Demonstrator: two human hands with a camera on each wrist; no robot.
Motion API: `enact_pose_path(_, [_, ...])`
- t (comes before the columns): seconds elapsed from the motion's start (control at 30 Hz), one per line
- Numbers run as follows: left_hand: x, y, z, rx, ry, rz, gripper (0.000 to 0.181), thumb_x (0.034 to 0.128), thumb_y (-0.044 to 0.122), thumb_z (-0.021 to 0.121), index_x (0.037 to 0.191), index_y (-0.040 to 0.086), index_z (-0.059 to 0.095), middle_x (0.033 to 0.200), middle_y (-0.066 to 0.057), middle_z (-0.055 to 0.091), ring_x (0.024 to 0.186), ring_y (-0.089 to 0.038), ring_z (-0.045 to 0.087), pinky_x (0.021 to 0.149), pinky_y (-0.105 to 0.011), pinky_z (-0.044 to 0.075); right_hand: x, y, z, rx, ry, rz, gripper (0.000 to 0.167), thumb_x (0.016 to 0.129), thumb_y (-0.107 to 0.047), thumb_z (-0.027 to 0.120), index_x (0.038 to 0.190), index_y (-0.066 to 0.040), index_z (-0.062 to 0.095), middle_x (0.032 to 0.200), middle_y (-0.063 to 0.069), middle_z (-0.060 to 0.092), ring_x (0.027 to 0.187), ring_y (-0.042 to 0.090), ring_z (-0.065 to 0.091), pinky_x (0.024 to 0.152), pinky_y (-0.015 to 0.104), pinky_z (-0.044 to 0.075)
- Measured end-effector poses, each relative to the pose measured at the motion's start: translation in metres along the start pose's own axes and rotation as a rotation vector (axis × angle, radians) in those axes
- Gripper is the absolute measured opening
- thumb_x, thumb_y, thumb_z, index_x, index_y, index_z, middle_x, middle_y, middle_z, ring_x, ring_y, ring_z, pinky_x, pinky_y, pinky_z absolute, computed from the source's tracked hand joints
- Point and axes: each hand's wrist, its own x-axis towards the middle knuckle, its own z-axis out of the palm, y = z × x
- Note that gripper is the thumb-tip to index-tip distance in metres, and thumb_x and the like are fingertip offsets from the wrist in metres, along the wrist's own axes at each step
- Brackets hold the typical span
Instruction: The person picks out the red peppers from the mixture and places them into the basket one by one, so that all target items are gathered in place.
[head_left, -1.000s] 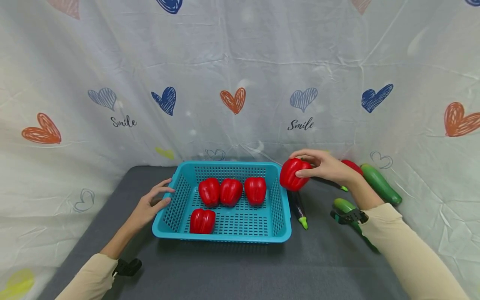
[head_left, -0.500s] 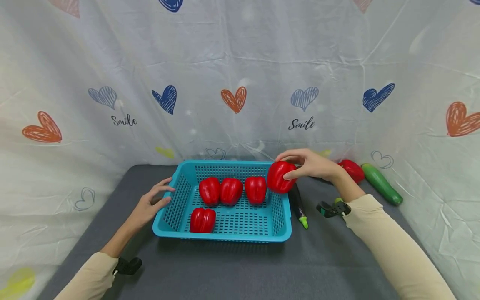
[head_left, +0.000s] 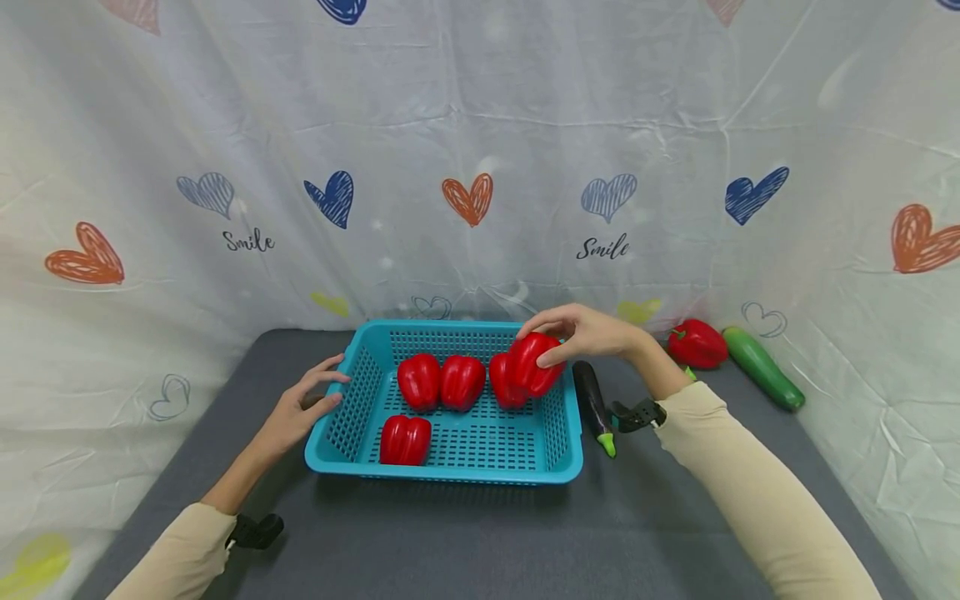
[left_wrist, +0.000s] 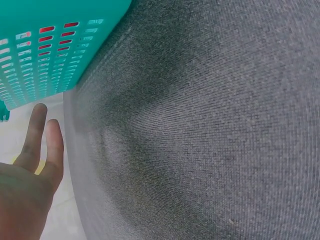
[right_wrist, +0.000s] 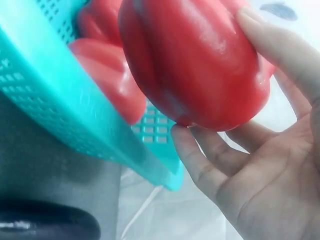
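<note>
My right hand (head_left: 592, 332) holds a red bell pepper (head_left: 534, 363) between thumb and fingers above the right end of the blue plastic basket (head_left: 480, 476). In the right wrist view this pepper (right_wrist: 195, 60) fills the grip, with the basket's rim (right_wrist: 75, 85) below it. Several more red bell peppers (head_left: 405, 441) lie inside the basket; the held one partly hides the rightmost (head_left: 501, 382). At the basket's left side rests my left hand (head_left: 296, 414), fingers extended towards the rim. The left wrist view shows its fingers (left_wrist: 54, 145) just by the perforated wall (left_wrist: 50, 60).
An eggplant (head_left: 592, 404) lies close along the basket's right side. Farther right on the dark grey tabletop (head_left: 480, 542) are another red bell pepper (head_left: 697, 344) and a green zucchini (head_left: 763, 369). A white curtain (head_left: 465, 100) printed with hearts hangs behind.
My right hand has carried the bell pepper leftward from beside the basket's right rim to over its inside. The left hand has stayed in place.
</note>
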Motion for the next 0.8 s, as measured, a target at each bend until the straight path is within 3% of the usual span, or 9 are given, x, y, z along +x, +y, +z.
enact_pose_path(0.37, [0.000, 0.000, 0.000, 0.002, 0.000, -0.008, 0.030, 0.1019, -0.004, 0.056, 0.131, -0.003, 0.058, 0.158, -0.023, 0.032, 0.121, -0.010, 0.054, 0.087, -0.024, 0.051, 0.023, 0.003, 0.013, 0.006, -0.109, -0.028, 0.041, 0.091, -0.003, 0.075, 0.131, -0.003, 0.066, 0.127, 0.012, 0.065, 0.111, 0.035, 0.060, 0.084, 0.050, 0.056])
enact_pose_path(0.57, [-0.001, 0.000, 0.000, 0.010, 0.001, -0.015, 0.029, 0.1021, -0.004, 0.056, 0.131, -0.004, 0.058, 0.158, -0.022, 0.032, 0.117, -0.026, 0.059, 0.086, -0.024, 0.052, 0.035, -0.002, 0.026, 0.010, -0.156, -0.022, 0.042, 0.090, -0.001, 0.075, 0.131, 0.000, 0.064, 0.125, 0.012, 0.065, 0.111, 0.034, 0.060, 0.084, 0.049, 0.057])
enact_pose_path(0.8, [0.000, 0.001, 0.001, 0.003, 0.004, -0.003, 0.030, 0.1018, -0.004, 0.056, 0.131, -0.003, 0.058, 0.158, -0.023, 0.032, 0.121, -0.011, 0.054, 0.087, -0.023, 0.051, 0.048, 0.000, 0.041, 0.028, -0.187, -0.008, 0.045, 0.088, 0.000, 0.077, 0.131, 0.005, 0.062, 0.125, 0.013, 0.064, 0.111, 0.034, 0.061, 0.085, 0.047, 0.057])
